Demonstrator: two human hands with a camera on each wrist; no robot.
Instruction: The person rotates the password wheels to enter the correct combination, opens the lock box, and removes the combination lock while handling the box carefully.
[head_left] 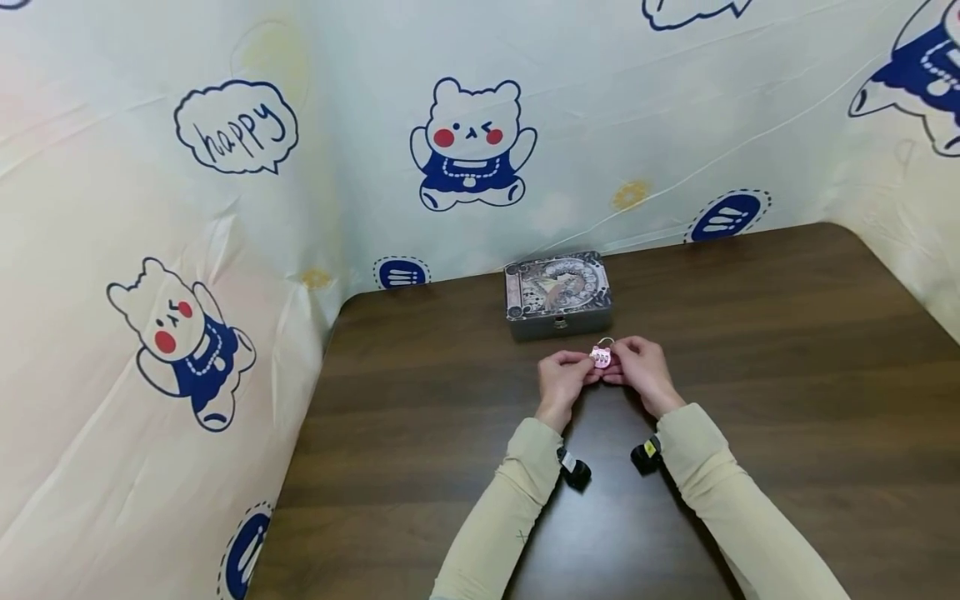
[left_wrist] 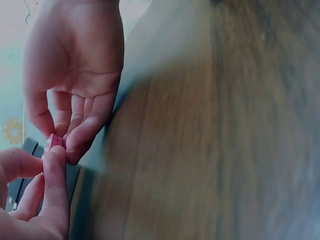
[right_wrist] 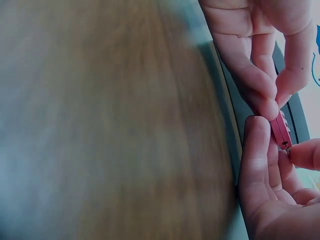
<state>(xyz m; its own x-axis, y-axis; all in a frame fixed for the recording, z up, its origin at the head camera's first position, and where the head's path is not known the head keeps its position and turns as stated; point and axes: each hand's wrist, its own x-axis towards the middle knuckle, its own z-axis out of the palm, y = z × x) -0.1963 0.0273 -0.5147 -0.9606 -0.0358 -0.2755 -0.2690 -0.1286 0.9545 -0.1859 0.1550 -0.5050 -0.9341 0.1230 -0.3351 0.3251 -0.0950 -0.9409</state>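
A small pink padlock [head_left: 601, 357], shaped like an animal's head with number dials and a silver shackle, is held between both hands just above the table. My left hand [head_left: 562, 382] pinches one side of its body between thumb and fingers. On the other side my right hand [head_left: 643, 372] pinches it near the shackle end. In the right wrist view the narrow edge of the padlock [right_wrist: 281, 131] shows between the fingertips. Fingers cover much of the padlock [left_wrist: 54, 142] in the left wrist view. Whether the shackle is locked cannot be told.
Just beyond the hands stands a dark box [head_left: 558, 292] with a patterned lid and a small metal clasp [head_left: 560, 322] in front. It sits on the brown wooden table [head_left: 420, 433], near the back edge. A printed cartoon curtain [head_left: 360, 150] hangs behind and at the sides.
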